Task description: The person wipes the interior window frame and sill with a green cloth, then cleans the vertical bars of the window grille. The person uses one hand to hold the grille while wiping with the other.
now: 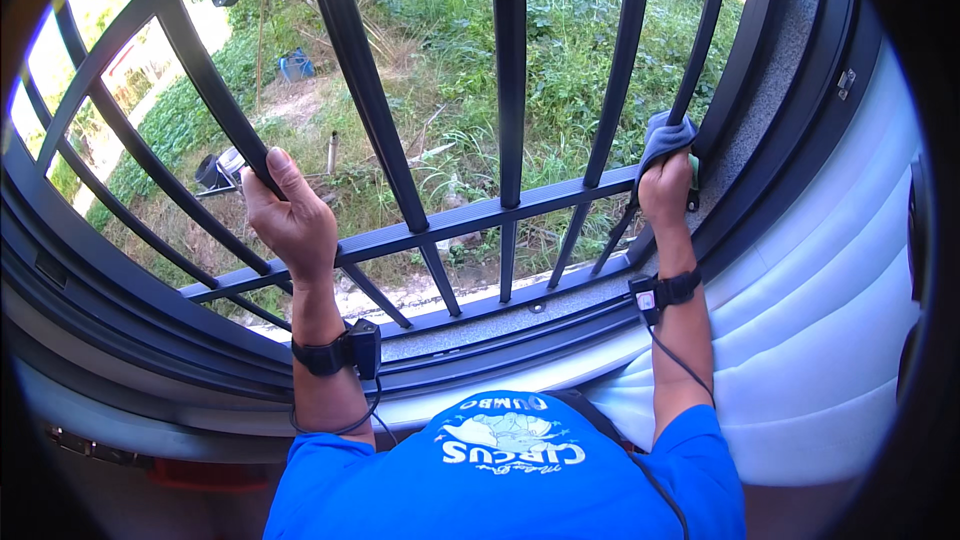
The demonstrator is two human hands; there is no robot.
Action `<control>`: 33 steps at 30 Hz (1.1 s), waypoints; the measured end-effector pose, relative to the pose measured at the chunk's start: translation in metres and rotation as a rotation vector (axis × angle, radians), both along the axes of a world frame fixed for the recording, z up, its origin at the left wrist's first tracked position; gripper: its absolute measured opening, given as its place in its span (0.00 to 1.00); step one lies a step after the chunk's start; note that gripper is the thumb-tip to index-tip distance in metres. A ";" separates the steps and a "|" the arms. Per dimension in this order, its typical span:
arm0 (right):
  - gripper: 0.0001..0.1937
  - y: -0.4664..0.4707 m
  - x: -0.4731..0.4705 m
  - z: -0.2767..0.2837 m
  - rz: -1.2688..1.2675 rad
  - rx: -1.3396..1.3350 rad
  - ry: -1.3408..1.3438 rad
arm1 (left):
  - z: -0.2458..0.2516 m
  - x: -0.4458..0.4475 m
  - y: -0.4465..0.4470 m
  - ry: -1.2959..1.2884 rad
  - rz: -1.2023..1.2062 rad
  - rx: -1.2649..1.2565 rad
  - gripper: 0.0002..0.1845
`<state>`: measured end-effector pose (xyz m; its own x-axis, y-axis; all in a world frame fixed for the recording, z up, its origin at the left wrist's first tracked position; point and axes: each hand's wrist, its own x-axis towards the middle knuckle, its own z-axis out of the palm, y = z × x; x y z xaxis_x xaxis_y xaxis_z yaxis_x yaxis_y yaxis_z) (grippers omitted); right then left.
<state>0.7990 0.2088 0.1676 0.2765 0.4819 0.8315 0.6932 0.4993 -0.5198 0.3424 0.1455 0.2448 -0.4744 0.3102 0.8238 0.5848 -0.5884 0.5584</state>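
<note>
A dark metal window grille (pixel 510 75) of upright bars stands before me, with a ribbed crossbar (pixel 465 220) low across it. My left hand (pixel 294 221) is closed around an upright bar (pixel 217 90) on the left, thumb pointing up. On the right, my right hand (pixel 666 191) grips a grey-blue cloth (pixel 666 136). The cloth wraps around the rightmost upright bar (pixel 705 37), just above the crossbar's right end. Part of the cloth hangs down beside the crossbar. My right fingers are partly hidden behind the cloth and bar.
Below the grille runs a speckled stone sill (pixel 480 332) with dark window tracks (pixel 495 367). A pale padded surface (pixel 810 330) curves along the right. Cabled devices (pixel 365 349) are strapped on both wrists. Outside are a grassy slope (pixel 450 22) and a blue container (pixel 296 65).
</note>
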 end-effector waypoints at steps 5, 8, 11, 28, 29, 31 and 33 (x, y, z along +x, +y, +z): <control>0.13 0.007 0.007 0.077 0.175 0.066 0.143 | 0.000 0.001 -0.001 0.014 0.011 0.011 0.20; 0.15 0.014 0.021 0.137 0.174 0.164 0.007 | 0.000 0.001 -0.001 -0.005 -0.019 -0.004 0.20; 0.17 0.036 0.031 0.187 0.250 0.206 0.202 | 0.001 0.001 -0.001 -0.015 -0.021 -0.005 0.20; 0.22 0.061 0.041 0.181 0.205 0.278 0.015 | -0.004 -0.003 0.008 -0.005 -0.039 0.059 0.18; 0.20 0.059 0.037 0.171 0.162 0.288 0.002 | -0.004 -0.003 0.007 0.000 -0.044 0.051 0.18; 0.16 0.054 0.033 0.145 0.099 0.321 -0.040 | -0.004 -0.004 0.006 0.005 -0.050 0.037 0.18; 0.14 0.053 0.031 0.117 0.092 0.308 -0.047 | -0.004 -0.004 0.004 0.003 -0.040 0.025 0.18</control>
<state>0.8303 0.2621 0.2843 0.2009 0.2272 0.9529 0.6572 0.6901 -0.3031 0.3386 0.1491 0.2406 -0.4597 0.3083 0.8329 0.5622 -0.6250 0.5416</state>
